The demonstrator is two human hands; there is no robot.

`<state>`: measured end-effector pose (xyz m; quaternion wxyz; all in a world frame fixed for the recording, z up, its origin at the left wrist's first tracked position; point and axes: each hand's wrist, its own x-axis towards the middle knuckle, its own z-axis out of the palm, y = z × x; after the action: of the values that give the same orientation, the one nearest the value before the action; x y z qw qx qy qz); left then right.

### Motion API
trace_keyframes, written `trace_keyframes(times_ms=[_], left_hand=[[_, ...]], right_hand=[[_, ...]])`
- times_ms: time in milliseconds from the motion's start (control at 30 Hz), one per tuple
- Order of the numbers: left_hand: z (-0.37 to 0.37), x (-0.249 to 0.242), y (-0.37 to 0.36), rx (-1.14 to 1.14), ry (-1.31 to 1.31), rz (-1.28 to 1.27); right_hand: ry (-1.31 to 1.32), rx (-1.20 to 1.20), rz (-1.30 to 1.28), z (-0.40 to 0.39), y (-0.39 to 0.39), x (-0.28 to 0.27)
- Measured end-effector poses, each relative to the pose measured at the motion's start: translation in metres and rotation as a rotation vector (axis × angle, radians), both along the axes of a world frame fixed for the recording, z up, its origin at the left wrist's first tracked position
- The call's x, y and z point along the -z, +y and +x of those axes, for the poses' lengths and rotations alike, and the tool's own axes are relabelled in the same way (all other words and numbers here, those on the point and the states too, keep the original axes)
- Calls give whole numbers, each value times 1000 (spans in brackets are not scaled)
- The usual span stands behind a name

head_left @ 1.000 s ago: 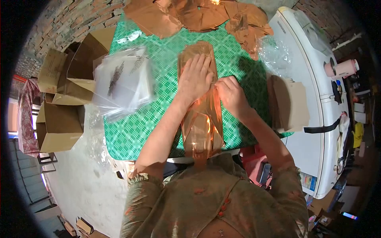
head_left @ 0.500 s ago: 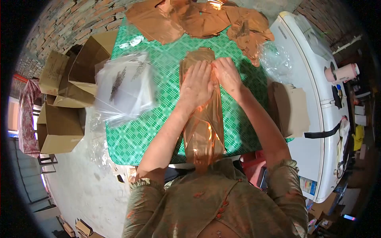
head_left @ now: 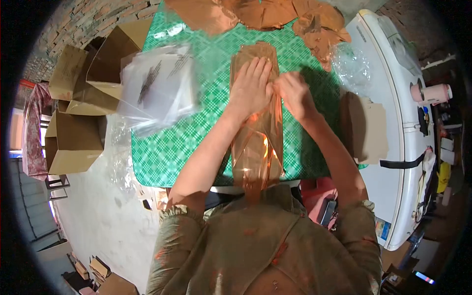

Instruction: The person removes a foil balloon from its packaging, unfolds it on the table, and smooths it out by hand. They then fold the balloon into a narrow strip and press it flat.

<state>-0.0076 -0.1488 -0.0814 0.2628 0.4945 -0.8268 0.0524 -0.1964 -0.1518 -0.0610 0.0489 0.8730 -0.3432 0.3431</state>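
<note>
A long folded strip of shiny copper-coloured plastic film (head_left: 255, 155) lies lengthwise on the table, its near end reaching past the table edge to my clothing. My left hand (head_left: 250, 91) rests flat on the upper part of the film, fingers stretched out and close together. At the film's right edge, my right hand (head_left: 296, 96) is closed, thumb and fingers pinching what looks like the film's edge; the exact grip is partly hidden. Both hands are almost touching.
More crumpled copper film (head_left: 265, 14) lies at the far edge of the green checked tablecloth (head_left: 164, 162). Clear plastic bags (head_left: 167, 93) are stacked at left, beside open cardboard boxes (head_left: 76, 142). On the right are clear wrap (head_left: 351, 66), cardboard (head_left: 368, 130) and a white fridge (head_left: 393, 103).
My right hand has curled more tightly and drawn slightly down along the film's right edge. The left hand stays flat on the film. The whole view has shifted a little.
</note>
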Motion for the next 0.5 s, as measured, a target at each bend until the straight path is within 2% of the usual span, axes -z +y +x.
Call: trace_keyframes(times_ms=[67,200,367,467,500], left_hand=[[-1,2,0,-2,-13,21],[1,2,-2,5,-24,58],[1,4,-3,-7,-55,58],[2,5,-1,-12,-56,53],[2,4,-2,-9,-52,50]], right_hand=[[-22,-33,118,1,34,-6],[41,-22,169,-1,93,-5],[93,-132,233,-7,158,-11],[86,-235,301,-7,181,-18],[97,-347,350,-11,191,-19]])
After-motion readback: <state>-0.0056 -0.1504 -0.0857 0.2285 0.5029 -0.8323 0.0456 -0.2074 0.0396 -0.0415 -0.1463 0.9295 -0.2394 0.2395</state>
